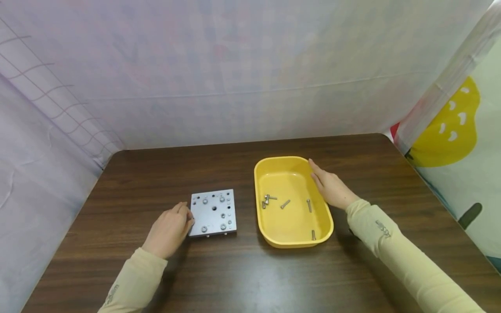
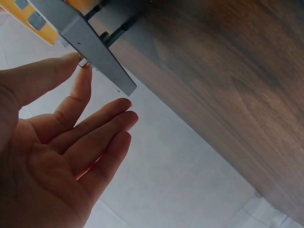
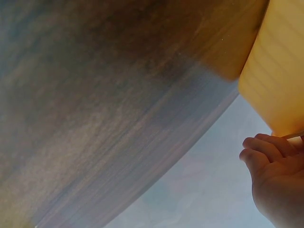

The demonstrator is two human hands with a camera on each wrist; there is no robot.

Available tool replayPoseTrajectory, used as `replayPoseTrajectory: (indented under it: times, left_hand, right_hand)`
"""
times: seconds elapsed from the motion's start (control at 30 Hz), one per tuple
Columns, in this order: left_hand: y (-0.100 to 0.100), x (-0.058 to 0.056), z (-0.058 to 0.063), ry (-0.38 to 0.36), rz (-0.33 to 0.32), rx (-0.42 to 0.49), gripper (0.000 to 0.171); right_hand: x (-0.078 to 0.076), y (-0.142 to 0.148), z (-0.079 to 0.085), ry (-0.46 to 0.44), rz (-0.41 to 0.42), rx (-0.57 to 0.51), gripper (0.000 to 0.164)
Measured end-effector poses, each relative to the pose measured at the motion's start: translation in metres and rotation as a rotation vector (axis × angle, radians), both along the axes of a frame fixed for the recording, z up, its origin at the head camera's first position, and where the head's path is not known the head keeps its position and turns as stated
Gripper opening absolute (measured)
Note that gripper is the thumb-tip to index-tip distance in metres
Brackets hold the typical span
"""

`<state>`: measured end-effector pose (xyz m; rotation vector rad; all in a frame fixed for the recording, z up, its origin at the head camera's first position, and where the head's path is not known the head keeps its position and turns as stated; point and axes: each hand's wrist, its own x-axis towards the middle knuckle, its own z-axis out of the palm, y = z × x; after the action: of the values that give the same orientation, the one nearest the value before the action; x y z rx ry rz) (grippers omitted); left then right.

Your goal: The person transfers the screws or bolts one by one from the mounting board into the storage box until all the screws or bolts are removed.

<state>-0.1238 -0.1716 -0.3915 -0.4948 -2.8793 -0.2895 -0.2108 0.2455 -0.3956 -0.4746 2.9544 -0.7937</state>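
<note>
My left hand (image 1: 170, 228) is at the left edge of a flat silver metal plate (image 1: 205, 216) with holes and several screws set in it. In the left wrist view, thumb and index finger pinch a small screw (image 2: 83, 62) at the plate's upper face, while the other fingers extend loosely. Threaded screw shanks (image 2: 117, 36) stick out of the plate's underside. My right hand (image 1: 332, 189) rests at the right rim of a yellow plastic basin (image 1: 297, 243), its fingers relaxed along the edge. Several loose screws (image 1: 285, 204) lie in the basin.
Both things stand on a dark brown wooden table (image 1: 250, 278), the basin to the right of the plate. A pale cloth (image 1: 235, 87) hangs behind the table's back edge, and a patterned cloth (image 1: 450, 126) at the right side.
</note>
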Motion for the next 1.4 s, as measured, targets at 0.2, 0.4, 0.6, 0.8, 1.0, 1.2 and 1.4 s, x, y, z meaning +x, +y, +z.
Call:
replayPoseTrajectory:
  times: [0.2, 0.4, 0.6, 0.8, 1.0, 1.2, 1.4]
  left_hand:
    - [0.001, 0.0, -0.001, 0.033, -0.015, -0.003, 0.011]
    - [0.001, 0.0, -0.001, 0.036, -0.02, -0.005, 0.011]
    - [-0.001, 0.0, -0.004, 0.047, -0.034, -0.013, 0.012]
    - [-0.002, -0.001, -0.002, 0.074, -0.048, -0.026, 0.013]
    - [-0.002, -0.001, 0.007, 0.144, -0.082, -0.035, 0.013]
    - [0.005, -0.006, 0.02, 0.21, -0.126, -0.034, 0.012]
    - [0.024, -0.014, 0.035, 0.234, -0.183, -0.052, 0.013]
  right_hand:
    - [0.001, 0.0, 0.0, -0.004, -0.001, -0.005, 0.054]
    - [0.0, 0.0, 0.0, -0.009, -0.003, -0.012, 0.054]
    - [0.0, 0.0, -0.001, -0.017, 0.007, -0.018, 0.053]
    - [-0.001, 0.0, -0.003, -0.004, 0.016, -0.019, 0.053]
    - [-0.001, 0.001, -0.004, 0.005, 0.012, -0.018, 0.053]
    - [-0.001, 0.001, -0.003, 0.012, 0.009, -0.017, 0.053]
    - [0.0, 0.002, -0.001, 0.008, 0.007, -0.017, 0.053]
